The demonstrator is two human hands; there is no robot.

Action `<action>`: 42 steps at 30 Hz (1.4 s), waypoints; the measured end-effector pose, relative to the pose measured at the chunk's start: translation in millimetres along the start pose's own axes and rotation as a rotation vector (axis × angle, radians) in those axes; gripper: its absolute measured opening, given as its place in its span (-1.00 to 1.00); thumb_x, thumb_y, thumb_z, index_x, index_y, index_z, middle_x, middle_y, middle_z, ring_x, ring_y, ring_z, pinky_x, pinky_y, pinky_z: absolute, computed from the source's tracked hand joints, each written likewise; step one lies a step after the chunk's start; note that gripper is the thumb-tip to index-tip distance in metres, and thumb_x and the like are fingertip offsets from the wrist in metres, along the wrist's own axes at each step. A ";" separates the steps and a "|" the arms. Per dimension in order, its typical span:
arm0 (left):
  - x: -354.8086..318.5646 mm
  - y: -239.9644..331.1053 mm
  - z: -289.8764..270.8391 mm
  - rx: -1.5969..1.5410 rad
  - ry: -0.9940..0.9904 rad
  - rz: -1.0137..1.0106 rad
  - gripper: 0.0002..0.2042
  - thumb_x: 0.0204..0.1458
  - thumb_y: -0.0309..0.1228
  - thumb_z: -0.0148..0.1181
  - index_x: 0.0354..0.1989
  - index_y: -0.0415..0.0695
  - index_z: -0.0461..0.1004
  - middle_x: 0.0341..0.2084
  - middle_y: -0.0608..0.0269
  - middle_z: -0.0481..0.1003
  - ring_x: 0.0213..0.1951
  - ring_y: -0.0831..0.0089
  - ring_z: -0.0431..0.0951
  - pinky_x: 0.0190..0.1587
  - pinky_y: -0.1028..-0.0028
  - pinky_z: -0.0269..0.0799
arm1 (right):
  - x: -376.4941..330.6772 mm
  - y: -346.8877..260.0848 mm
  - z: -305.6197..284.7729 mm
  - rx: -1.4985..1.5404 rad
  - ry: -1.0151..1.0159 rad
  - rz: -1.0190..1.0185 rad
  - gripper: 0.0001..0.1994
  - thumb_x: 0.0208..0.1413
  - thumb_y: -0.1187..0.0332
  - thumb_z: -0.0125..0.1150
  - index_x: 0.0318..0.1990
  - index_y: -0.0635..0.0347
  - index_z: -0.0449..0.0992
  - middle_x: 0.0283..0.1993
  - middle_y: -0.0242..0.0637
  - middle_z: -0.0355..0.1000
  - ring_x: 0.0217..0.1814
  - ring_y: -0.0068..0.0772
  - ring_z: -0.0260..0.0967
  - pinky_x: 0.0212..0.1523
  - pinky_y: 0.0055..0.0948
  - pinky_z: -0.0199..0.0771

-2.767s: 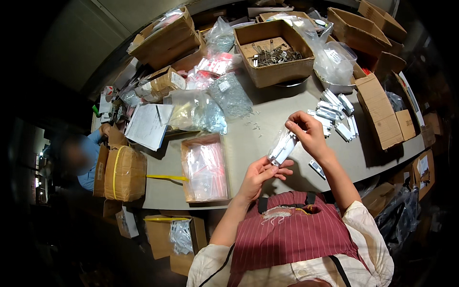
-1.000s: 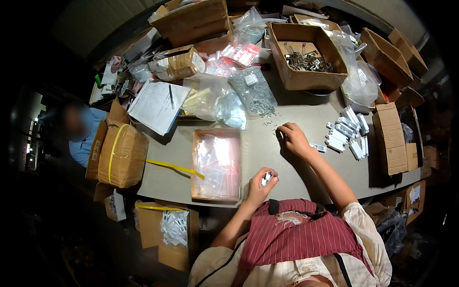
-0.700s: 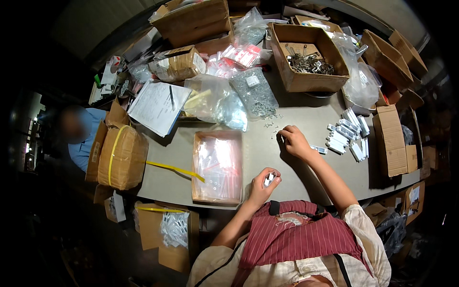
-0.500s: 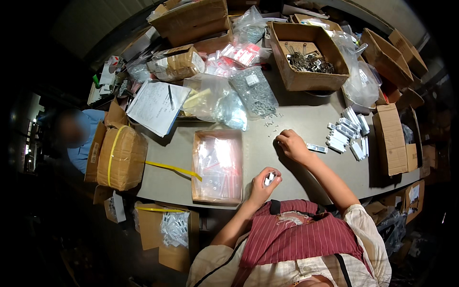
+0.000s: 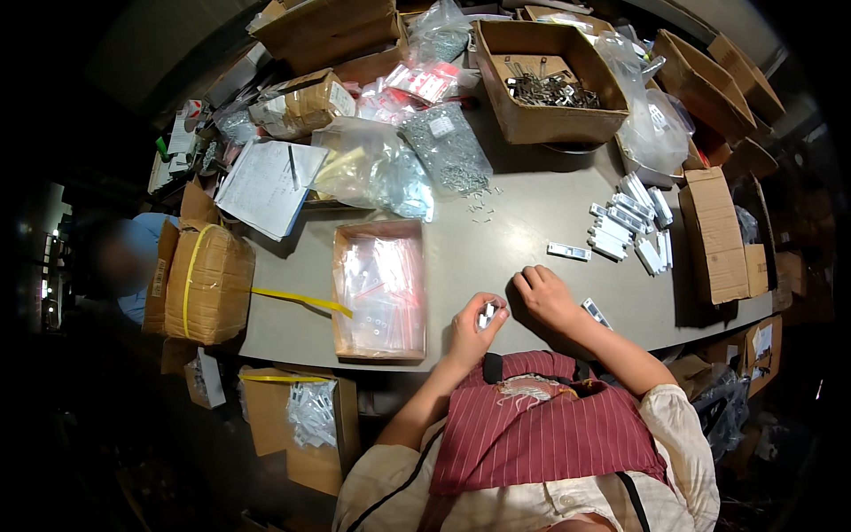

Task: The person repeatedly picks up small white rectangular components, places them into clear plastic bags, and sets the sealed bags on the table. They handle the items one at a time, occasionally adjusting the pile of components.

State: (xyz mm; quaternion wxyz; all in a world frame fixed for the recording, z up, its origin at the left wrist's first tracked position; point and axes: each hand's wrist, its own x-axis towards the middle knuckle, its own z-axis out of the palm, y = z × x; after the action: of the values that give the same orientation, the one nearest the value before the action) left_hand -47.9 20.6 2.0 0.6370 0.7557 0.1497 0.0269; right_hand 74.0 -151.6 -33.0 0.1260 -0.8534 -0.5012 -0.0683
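My left hand (image 5: 472, 330) is closed around a small clear plastic bag (image 5: 487, 314) with white pieces in it, just right of the box of clear bags. A short way to its right, my right hand (image 5: 548, 300) hovers low over the table with its fingers bent together; whatever they may hold is hidden. Several loose screws (image 5: 480, 209) lie beyond both hands, beside a large clear bag of screws (image 5: 450, 152). One white rectangular part (image 5: 568, 252) lies beyond my right hand, and another white part (image 5: 597, 313) sits next to my right forearm.
An open box of clear zip bags (image 5: 381, 293) stands at the left. White parts (image 5: 620, 226) are heaped at the right. Behind are a carton of metal pieces (image 5: 550, 124) and a clipboard with paper (image 5: 266, 191). A taped carton (image 5: 217, 284) stands near another person (image 5: 146, 266).
My right hand has drawn back from the loose screws toward my body and closer to my left hand. My left hand still holds the bag. The whole view has shifted slightly.
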 end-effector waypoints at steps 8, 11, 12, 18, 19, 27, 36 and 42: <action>-4.9 -1.2 6.0 -0.036 -0.053 0.025 -0.80 0.13 -0.50 0.26 -0.08 -0.19 0.49 -0.31 0.23 0.62 -0.21 0.52 0.61 -0.15 0.48 0.50 | 9.2 25.2 5.8 0.471 0.040 0.373 -0.83 -0.12 0.45 0.19 -0.32 0.26 0.46 -0.35 -0.06 0.45 -0.27 -0.03 0.46 -0.26 -0.24 0.50; -8.5 -0.2 6.9 -0.058 -0.060 0.020 -0.79 0.13 -0.56 0.25 -0.07 -0.21 0.48 -0.28 0.21 0.63 -0.17 0.50 0.64 -0.12 0.50 0.51 | 1.7 53.1 7.3 1.282 -0.023 0.771 -0.82 -0.06 0.49 0.22 -0.25 0.30 0.52 -0.38 -0.27 0.48 -0.38 -0.47 0.43 -0.32 -0.46 0.47; -8.3 0.6 7.0 -0.062 -0.057 0.020 -0.79 0.13 -0.56 0.25 -0.07 -0.21 0.48 -0.27 0.21 0.63 -0.17 0.49 0.64 -0.12 0.50 0.51 | 4.1 52.6 -10.7 1.561 -0.027 0.860 -0.85 -0.03 0.50 0.22 -0.26 0.30 0.52 -0.39 -0.33 0.46 -0.40 -0.55 0.39 -0.34 -0.50 0.45; -8.4 -8.0 15.5 -0.086 -0.012 0.038 -0.80 0.14 -0.47 0.25 -0.07 -0.18 0.51 -0.26 0.30 0.61 -0.24 0.58 0.56 -0.15 0.51 0.47 | -28.0 42.2 -7.3 2.698 0.105 0.742 -0.77 0.11 0.50 0.08 -0.06 0.30 0.40 -0.22 -0.34 0.31 -0.21 -0.49 0.28 -0.14 -0.49 0.41; -7.3 -7.9 16.4 -0.069 0.000 0.029 -0.81 0.14 -0.46 0.26 -0.08 -0.18 0.51 -0.26 0.31 0.60 -0.24 0.59 0.54 -0.16 0.51 0.46 | -28.3 37.0 -10.0 2.692 0.117 0.824 -0.78 0.16 0.44 0.09 -0.07 0.32 0.41 -0.23 -0.33 0.31 -0.22 -0.49 0.27 -0.16 -0.47 0.42; -5.1 -8.0 14.0 0.018 0.011 0.086 -0.80 0.20 -0.38 0.26 -0.10 -0.20 0.51 -0.29 0.18 0.63 -0.20 0.44 0.64 -0.14 0.46 0.50 | -25.7 29.9 -9.7 2.144 -0.007 1.029 -0.63 0.34 0.11 0.10 -0.17 0.35 0.49 -0.32 -0.24 0.43 -0.46 -0.50 0.28 -0.39 -0.48 0.40; -2.3 -2.6 17.2 0.087 -0.058 0.049 -0.78 0.16 -0.48 0.26 -0.04 -0.22 0.48 -0.29 0.16 0.62 -0.17 0.39 0.65 -0.09 0.42 0.51 | -13.7 29.5 23.6 0.460 -0.109 0.597 -0.61 0.08 0.09 0.37 -0.37 0.33 0.53 -0.45 -0.05 0.53 -0.41 -0.13 0.48 -0.34 -0.26 0.46; -6.1 8.5 14.3 0.026 -0.024 0.107 -0.67 0.16 -0.49 0.25 0.07 -0.23 0.39 -0.25 0.18 0.62 -0.10 0.39 0.63 -0.03 0.42 0.48 | -5.9 30.4 -16.1 1.669 -0.288 0.887 -0.83 0.20 0.30 0.18 -0.29 0.23 0.52 -0.52 -0.37 0.40 -0.55 -0.50 0.31 -0.54 -0.47 0.32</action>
State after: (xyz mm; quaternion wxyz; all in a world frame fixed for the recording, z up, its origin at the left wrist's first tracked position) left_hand -48.8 4.2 8.5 0.6265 0.7712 0.1016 0.0498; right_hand 97.7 -175.3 -23.4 0.6454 -0.6007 -0.0298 0.4709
